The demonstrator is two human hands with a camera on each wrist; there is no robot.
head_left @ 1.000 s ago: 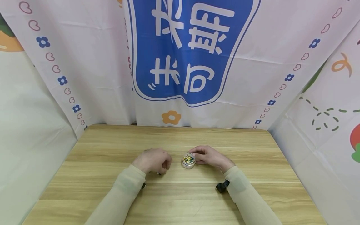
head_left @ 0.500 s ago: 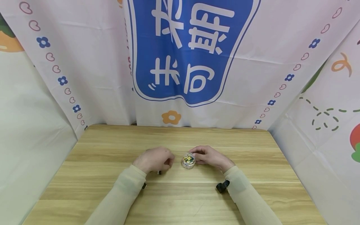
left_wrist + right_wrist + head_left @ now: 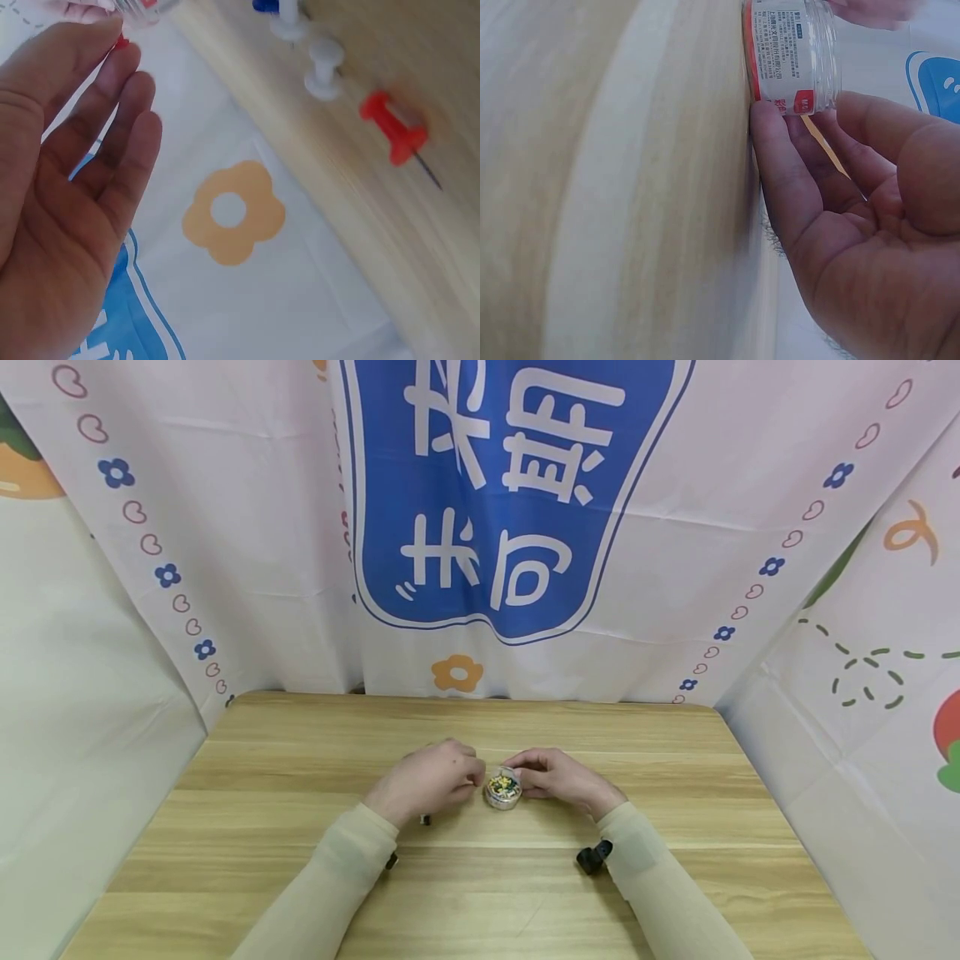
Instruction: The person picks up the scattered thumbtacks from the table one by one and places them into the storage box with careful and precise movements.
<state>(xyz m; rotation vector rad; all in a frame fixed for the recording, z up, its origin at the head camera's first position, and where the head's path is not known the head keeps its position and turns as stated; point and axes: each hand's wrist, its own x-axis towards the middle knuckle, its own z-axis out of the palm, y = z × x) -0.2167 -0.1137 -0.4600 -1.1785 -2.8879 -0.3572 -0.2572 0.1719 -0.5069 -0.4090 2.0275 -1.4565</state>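
Observation:
Between thumb and index finger my left hand (image 3: 431, 779) pinches a small red push pin (image 3: 121, 43), mostly covered by the fingertips. It is at the left side of a clear round jar (image 3: 503, 788) with yellow, white and green pieces inside. From the right, my right hand (image 3: 564, 781) holds this jar, which stands upright on the table; its printed label (image 3: 780, 52) shows in the right wrist view. On the wood beside my left hand lie loose push pins: a red one (image 3: 394, 129), a white one (image 3: 325, 69), and a blue one (image 3: 265, 4) partly out of frame.
The wooden table (image 3: 480, 893) reaches back to a white printed curtain (image 3: 285, 568). Side curtains hang left and right. Each wrist carries a small black camera, the right one (image 3: 594, 857) being plainer to see.
My left hand has moved right and slightly away, from the table up to the jar's left side. A small pin below it has come into sight. The right hand and jar stay put.

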